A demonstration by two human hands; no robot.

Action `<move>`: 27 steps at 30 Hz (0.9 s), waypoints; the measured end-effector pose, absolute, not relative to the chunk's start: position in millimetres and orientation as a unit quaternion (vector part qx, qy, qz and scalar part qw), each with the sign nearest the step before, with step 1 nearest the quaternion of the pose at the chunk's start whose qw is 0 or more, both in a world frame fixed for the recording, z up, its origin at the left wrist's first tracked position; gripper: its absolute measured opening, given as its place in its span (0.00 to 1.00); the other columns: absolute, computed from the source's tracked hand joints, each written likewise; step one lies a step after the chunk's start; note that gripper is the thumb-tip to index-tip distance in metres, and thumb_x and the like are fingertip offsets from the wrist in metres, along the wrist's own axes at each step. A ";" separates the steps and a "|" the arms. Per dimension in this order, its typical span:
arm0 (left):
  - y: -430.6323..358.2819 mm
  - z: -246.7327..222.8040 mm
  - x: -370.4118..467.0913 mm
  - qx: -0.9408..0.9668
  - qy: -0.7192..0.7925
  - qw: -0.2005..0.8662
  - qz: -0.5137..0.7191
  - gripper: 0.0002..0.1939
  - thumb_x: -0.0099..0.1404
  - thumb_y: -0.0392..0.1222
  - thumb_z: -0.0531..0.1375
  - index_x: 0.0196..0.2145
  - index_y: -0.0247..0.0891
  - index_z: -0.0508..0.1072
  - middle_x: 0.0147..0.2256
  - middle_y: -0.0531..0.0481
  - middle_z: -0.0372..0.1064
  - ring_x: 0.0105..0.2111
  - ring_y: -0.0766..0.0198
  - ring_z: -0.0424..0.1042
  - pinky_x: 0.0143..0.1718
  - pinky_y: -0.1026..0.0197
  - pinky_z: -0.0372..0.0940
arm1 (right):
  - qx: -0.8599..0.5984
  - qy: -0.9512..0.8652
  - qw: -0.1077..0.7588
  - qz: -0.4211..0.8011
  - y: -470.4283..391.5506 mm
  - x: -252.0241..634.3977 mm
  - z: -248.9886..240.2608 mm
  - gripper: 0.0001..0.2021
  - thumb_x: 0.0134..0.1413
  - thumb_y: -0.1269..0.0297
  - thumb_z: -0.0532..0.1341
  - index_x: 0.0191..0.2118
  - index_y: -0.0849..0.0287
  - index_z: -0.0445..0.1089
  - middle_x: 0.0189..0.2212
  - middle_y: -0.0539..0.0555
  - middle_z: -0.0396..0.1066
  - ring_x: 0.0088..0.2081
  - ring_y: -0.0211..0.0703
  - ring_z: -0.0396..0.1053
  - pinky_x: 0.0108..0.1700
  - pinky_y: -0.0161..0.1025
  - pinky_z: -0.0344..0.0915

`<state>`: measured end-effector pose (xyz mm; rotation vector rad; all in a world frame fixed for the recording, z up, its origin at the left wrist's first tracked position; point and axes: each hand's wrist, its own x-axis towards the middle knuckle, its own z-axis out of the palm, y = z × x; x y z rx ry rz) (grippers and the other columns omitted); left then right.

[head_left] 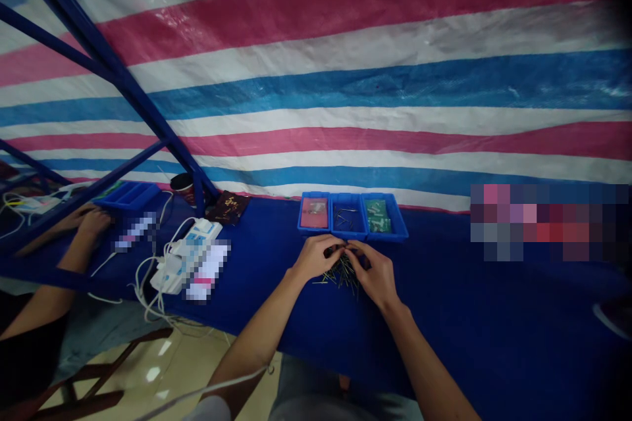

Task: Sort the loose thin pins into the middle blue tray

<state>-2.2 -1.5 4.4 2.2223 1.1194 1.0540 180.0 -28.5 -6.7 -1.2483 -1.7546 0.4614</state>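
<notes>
My left hand and my right hand meet fingertip to fingertip over a pile of thin metal pins on the blue table. Both hands are closed in a pinch; whatever lies between the fingertips is too small to make out. Just beyond them stands a blue tray with three compartments. A pink piece with a small clear bag lies in its left compartment. Thin dark metal pieces are in the middle one, and green packets fill the right one.
Left of my hands lie a white power strip with cables, a brown packet and a dark cup. Farther left, past a blue metal frame, another person's hands rest near a second blue tray. A striped sheet hangs behind.
</notes>
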 end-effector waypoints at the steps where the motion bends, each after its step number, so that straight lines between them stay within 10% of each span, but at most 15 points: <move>1: -1.9 5.1 -2.2 0.801 0.409 0.215 0.381 0.10 0.68 0.39 0.58 0.43 0.36 0.78 0.36 0.45 0.77 0.32 0.63 0.74 0.37 0.62 0.69 | -0.510 -0.708 0.451 0.186 -28.5 179.9 -6.5 0.16 0.64 0.52 0.56 0.49 0.55 0.73 0.36 0.54 0.78 0.28 0.42 0.72 0.33 0.38 0.69; 27: 3.5 -4.5 -2.8 0.771 0.362 0.245 0.463 0.08 0.66 0.42 0.63 0.36 0.38 0.82 0.41 0.43 0.78 0.40 0.60 0.77 0.42 0.59 0.73 | -0.468 -0.754 0.416 0.198 -21.6 180.0 -12.6 0.13 0.68 0.61 0.51 0.46 0.55 0.73 0.42 0.56 0.74 0.42 0.46 0.73 0.47 0.41 0.68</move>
